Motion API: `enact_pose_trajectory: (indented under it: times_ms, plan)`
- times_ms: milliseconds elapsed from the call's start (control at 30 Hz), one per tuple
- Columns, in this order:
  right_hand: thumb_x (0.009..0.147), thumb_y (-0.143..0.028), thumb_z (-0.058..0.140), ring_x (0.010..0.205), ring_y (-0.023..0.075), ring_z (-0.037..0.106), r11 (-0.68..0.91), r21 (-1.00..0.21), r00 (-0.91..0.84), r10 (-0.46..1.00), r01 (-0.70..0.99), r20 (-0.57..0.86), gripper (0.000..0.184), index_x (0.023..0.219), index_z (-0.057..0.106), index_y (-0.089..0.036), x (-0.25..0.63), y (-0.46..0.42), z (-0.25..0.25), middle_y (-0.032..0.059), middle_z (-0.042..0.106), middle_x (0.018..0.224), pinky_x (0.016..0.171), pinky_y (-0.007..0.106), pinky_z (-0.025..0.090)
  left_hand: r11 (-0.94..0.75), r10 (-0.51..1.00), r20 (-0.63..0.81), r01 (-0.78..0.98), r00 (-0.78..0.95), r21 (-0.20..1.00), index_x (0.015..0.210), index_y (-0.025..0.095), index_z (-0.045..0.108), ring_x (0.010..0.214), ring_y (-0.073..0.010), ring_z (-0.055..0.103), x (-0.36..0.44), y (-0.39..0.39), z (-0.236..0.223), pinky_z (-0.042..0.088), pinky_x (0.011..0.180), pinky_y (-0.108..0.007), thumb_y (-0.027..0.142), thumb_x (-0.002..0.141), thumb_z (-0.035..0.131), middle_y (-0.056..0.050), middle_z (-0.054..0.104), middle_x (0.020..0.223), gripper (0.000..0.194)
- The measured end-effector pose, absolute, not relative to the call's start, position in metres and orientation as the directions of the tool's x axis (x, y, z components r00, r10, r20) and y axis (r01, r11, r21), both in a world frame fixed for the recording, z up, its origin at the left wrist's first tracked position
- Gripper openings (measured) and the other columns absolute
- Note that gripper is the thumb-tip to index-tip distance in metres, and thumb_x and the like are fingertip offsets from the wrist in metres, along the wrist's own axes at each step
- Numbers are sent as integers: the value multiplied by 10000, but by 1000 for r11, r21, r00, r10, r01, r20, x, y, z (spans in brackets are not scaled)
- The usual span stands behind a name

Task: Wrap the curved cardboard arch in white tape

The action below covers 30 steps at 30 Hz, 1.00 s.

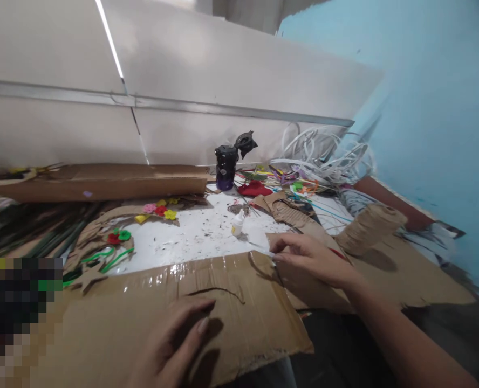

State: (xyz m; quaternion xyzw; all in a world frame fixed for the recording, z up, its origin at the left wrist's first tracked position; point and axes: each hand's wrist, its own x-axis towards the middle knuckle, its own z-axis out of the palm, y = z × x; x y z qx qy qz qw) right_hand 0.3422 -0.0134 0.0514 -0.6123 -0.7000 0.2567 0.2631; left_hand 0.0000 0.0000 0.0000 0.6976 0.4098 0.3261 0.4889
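A large brown cardboard sheet [122, 323] with glossy tape along its far edge lies in front of me. Over its near part hovers my left hand [175, 339], thumb and index finger apart, holding nothing visible. Just beyond those fingertips a thin dark curved line [219, 290] runs on the cardboard; whether it is a slit or a twig I cannot tell. My right hand [310, 258] is at the sheet's far right corner, fingers curled and tips close together; what they pinch, if anything, is too small to make out. Beside them, a thin brown curved strip [259, 269] lies at the corner. A small white glue bottle [237, 223] stands beyond.
A dark tumbler [225, 170] stands at the back with its lid up. To the right are a twine roll [371, 229], cardboard pieces and coiled white strips [324, 151]. Flower-shaped pieces [158, 210], a cardboard star [88, 277] and dark stems [49, 231] lie left.
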Motion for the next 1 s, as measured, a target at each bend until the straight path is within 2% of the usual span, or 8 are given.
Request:
enact_pose_trajectory:
  times_ms: [33, 100, 167, 400, 600, 700, 833, 1000]
  plan:
    - [961, -348, 633, 928, 247, 676, 105, -719, -105, 993, 687, 45, 134, 974, 740, -267, 339, -13, 48, 24, 752, 971, 827, 339, 508, -305, 853, 120, 297, 507, 905, 1158, 316, 756, 1080, -255, 736, 0, 5, 1, 623, 933, -415, 454, 992, 560, -70, 777, 1191, 292]
    - [950, -357, 649, 993, 273, 675, 106, -749, -94, 994, 655, 59, 144, 1002, 759, -280, 334, -12, 42, 36, 762, 1033, 881, 369, 509, -362, 841, 148, 338, 520, 869, 1156, 310, 747, 1124, -268, 705, 2, 17, 3, 573, 1012, -467, 403, 967, 602, -66, 770, 1198, 256]
    - [948, -371, 661, 1034, 290, 669, 137, -744, -106, 990, 654, 89, 154, 1005, 775, -285, 329, -11, 39, 47, 763, 1077, 935, 398, 494, -496, 801, 190, 451, 568, 743, 1208, 280, 720, 1185, -286, 668, 5, 29, 5, 528, 1057, -514, 344, 972, 575, -81, 743, 1271, 284]
    - [952, -363, 668, 1039, 269, 688, 117, -796, -155, 987, 593, 30, 180, 1068, 790, -301, 318, -13, 35, 39, 775, 1101, 958, 382, 501, -681, 695, 115, 599, 710, 423, 1315, 216, 631, 1202, -319, 588, 19, 50, 15, 496, 1013, -512, 255, 959, 562, -124, 662, 1361, 364]
    - [932, -331, 683, 1007, 261, 695, 137, -814, -168, 984, 564, 50, 151, 1024, 801, -312, 318, -11, 30, 31, 784, 1044, 937, 375, 522, -722, 670, 71, 626, 739, 294, 1094, 208, 691, 990, -291, 593, 28, 71, 19, 496, 848, -422, 164, 914, 545, -107, 691, 1087, 236]
    - [925, -329, 683, 1002, 268, 693, 160, -803, -153, 984, 574, 86, 137, 994, 801, -319, 316, -9, 32, 33, 780, 1027, 929, 387, 527, -704, 690, 88, 638, 718, 313, 980, 219, 694, 916, -262, 590, 29, 79, 16, 482, 779, -373, 149, 900, 526, -92, 678, 1000, 199]
    - [930, -342, 663, 991, 281, 690, 163, -811, -115, 986, 562, 118, 135, 958, 793, -321, 309, -8, 35, 36, 776, 1004, 927, 410, 527, -641, 718, 61, 626, 693, 444, 977, 219, 700, 954, -254, 588, 28, 84, 8, 488, 806, -367, 151, 862, 558, -94, 661, 1017, 195]
    - [905, -356, 679, 1047, 300, 672, 102, -867, 19, 992, 487, 127, 128, 969, 780, -312, 293, -3, 31, 42, 770, 1046, 950, 433, 518, -591, 744, 131, 553, 656, 587, 915, 236, 684, 837, -198, 564, 30, 76, 16, 472, 746, -324, 249, 994, 446, -57, 647, 953, 251]
